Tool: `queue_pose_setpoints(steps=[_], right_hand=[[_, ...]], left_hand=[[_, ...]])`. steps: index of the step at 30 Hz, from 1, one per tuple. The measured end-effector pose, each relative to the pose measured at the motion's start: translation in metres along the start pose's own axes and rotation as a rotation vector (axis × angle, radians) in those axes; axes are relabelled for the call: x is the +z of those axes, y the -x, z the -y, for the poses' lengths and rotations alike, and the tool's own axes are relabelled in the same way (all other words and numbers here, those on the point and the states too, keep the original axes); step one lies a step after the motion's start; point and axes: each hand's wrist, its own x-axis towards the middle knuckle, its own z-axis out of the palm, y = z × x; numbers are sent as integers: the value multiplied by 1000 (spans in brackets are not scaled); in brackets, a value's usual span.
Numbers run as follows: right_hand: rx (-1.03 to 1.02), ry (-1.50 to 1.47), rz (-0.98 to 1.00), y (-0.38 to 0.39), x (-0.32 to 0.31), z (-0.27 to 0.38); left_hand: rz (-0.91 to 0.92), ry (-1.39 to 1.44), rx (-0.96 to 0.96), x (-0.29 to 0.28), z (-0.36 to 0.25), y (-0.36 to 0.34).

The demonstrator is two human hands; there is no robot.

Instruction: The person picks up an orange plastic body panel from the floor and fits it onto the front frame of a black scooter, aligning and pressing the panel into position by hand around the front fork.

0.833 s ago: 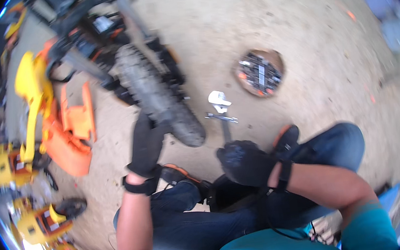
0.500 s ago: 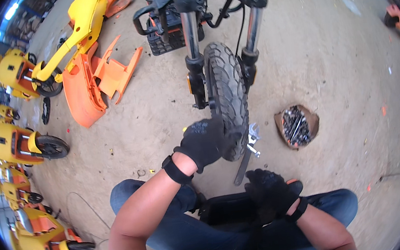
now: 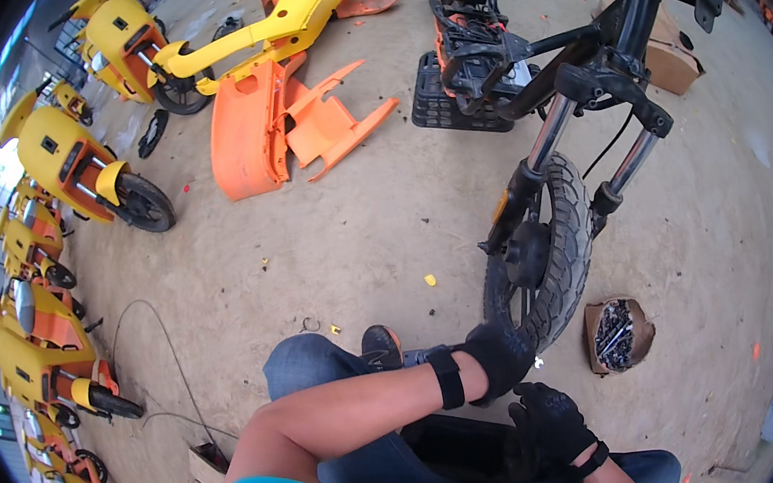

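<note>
In front of me the front wheel (image 3: 570, 258) of a stripped motorbike or scooter frame stands turned and tilted between its fork legs. My left hand (image 3: 502, 358), in a black glove, is closed on the lower near part of its tyre; the fingertips are largely hidden. My right hand (image 3: 553, 422), also gloved in black, hovers above my lap close to the left one, its fingers loosely bent and apart, with nothing visible in them. Just past my hands, a small bit of shiny metal (image 3: 537, 362) shows on the floor beside the tyre.
A cardboard box of bolts (image 3: 618, 337) sits right of the wheel. Orange body panels (image 3: 249, 142) and a yellow one (image 3: 300, 11) lie far left. Yellow scooters (image 3: 68, 165) line the left side. A larger carton (image 3: 672, 52) stands behind the fork.
My view has swung to the left. The wheel and fork now appear turned and leaning, with my left hand lower on the tyre. The adjustable wrench has become mostly hidden.
</note>
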Motion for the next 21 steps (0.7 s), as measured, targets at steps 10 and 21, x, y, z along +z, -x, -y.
queue_pose_setpoints(steps=[10,21], right_hand=[[-6,80,24,-13,1,-3],[-25,109,-26,-10,4,-2]], left_hand=[[94,112,-23,3,-14,8],[295,-20,31,-2,-17,6]])
